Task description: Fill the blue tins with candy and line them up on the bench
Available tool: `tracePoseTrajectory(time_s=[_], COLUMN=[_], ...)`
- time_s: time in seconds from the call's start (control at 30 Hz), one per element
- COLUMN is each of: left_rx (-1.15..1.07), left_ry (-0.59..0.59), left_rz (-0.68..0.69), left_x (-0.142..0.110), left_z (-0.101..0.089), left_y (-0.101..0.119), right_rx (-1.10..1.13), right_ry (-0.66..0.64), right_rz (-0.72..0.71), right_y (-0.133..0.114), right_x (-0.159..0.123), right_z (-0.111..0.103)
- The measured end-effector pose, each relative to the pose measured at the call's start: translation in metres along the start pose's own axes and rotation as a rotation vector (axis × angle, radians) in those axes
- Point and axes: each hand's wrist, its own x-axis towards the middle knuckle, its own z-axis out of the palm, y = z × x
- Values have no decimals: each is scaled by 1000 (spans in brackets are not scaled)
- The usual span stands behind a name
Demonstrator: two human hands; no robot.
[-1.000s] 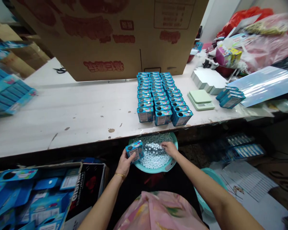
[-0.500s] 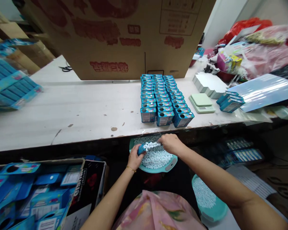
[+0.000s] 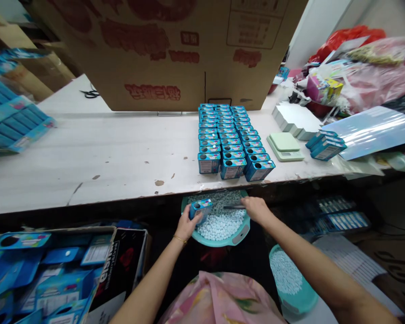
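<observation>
- Head view: blue box (image 3: 201, 208) is held in the left hand (image 3: 186, 223), fingers curled round its sides; it is held over the left part of the teal basin (image 3: 238, 237).
- Thin grey tool (image 3: 233, 207) is gripped at its right end by the right hand (image 3: 257, 210), fingers closed; it is held flat over white pellets (image 3: 221, 227); contact with them cannot be told.
- Basin is set at the near edge of the worktop (image 3: 135, 157), below its level.
- Blue boxes (image 3: 232, 168) are lined up on the worktop in three columns, beyond the basin.
- Pale green scale (image 3: 285, 146) is placed right of the columns; white card stack (image 3: 296, 119) is set behind it.
- Second basin (image 3: 299, 300), part-filled with pellets, is seen near right.
- More boxes (image 3: 60, 288) are piled in a carton (image 3: 119, 265), near left.
</observation>
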Motion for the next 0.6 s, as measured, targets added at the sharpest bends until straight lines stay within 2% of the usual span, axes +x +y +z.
tracePoseTrajectory(time_s=[0.07, 0.13, 0.23, 0.33, 0.43, 0.53, 0.6], left_rx=[-140, -270, -393, -450, -425, -256, -93], left_ry=[-3, 1, 2, -32, -7, 59, 72], left_rz=[-112, -216, -280, -267, -195, -89, -22], left_x=[3, 6, 4, -5, -16, -22, -22], left_z=[9, 21, 32, 26, 4, -20, -31], left_y=[-3, -6, -6, 1, 6, 5, 2], right_rx=[93, 170, 242, 307, 437, 548, 560], right_ry=[-39, -52, -50, -43, -28, 5, 37], right_rz=[29, 25, 36, 47, 40, 51, 33], right_y=[-10, -32, -62, -69, -54, -33, -20], right_x=[10, 20, 34, 42, 42, 36, 29], right_z=[33, 59, 80, 88, 90, 81, 68])
